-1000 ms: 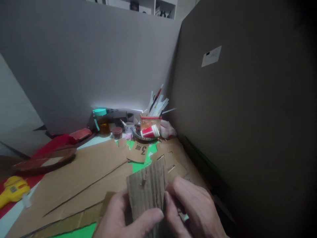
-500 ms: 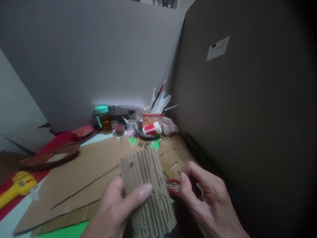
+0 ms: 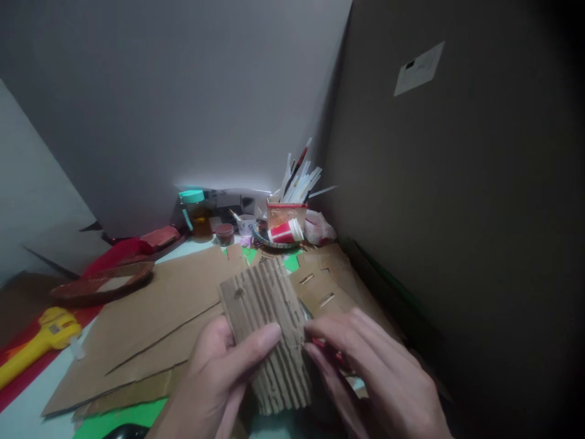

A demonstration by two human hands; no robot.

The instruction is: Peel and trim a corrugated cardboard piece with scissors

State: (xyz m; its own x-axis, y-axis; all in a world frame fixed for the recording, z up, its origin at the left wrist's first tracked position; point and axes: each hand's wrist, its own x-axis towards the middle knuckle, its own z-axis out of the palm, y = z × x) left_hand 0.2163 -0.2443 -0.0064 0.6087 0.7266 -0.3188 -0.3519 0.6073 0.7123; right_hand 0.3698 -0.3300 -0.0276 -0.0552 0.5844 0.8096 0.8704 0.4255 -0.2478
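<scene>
My left hand (image 3: 228,366) holds a piece of corrugated cardboard (image 3: 274,360), its thumb pressed flat on the front face. The piece is tilted, its ridges bare, with a small hole near the upper left corner. At its right edge are the thumb and forefinger of my right hand (image 3: 370,366), closed in a pinch on that edge. Whether a torn scrap is between those fingertips is too small to tell. Something red, partly hidden, shows behind my right fingers.
Flat cardboard sheets (image 3: 178,299) and a slotted cardboard piece (image 3: 320,280) lie on the table. A yellow glue gun (image 3: 55,332) is at left. Along the back stand a teal-lidded bottle (image 3: 196,216), a red-and-white paper cup (image 3: 286,231) and a box (image 3: 286,214) of sticks. A dark wall rises at right.
My right hand has moved left to the cardboard's edge, where before it was apart from it. The whole view has shifted slightly.
</scene>
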